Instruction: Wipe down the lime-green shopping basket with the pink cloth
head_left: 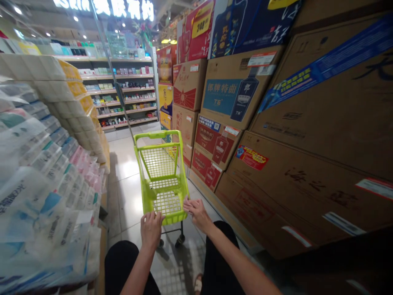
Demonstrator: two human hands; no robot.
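Your green cart (161, 179) stands on the tiled floor (125, 180) right in front of you, btwn the wrapped packs (69, 176) on your L and the stacked cartons (229, 92) on your R. Your L hand (151, 228) is curled over the near rim (173, 220), fingers bent round it. Your R hand (199, 212) has its fingers bunched at the R end of that rim; they look to be touching, but can't tell if they're really pinching it.

Handling, best guess: prob. light for its bulk, moulded plastic, stiff at the rim w/ a little give in the mesh (160, 162). Smooth finish, so maybe a bit slick. Not esp. fragile, tho thin mesh bars cd crack under a hard knock. The wheels (180, 241) underneath mean it may roll or swivel if you press on one side only.

Best hold: the thick near rim, one hand nr each end, even pressure. The raised bar (158, 135) at the far end looks sturdy too. Don't hook fingers thru the mesh.
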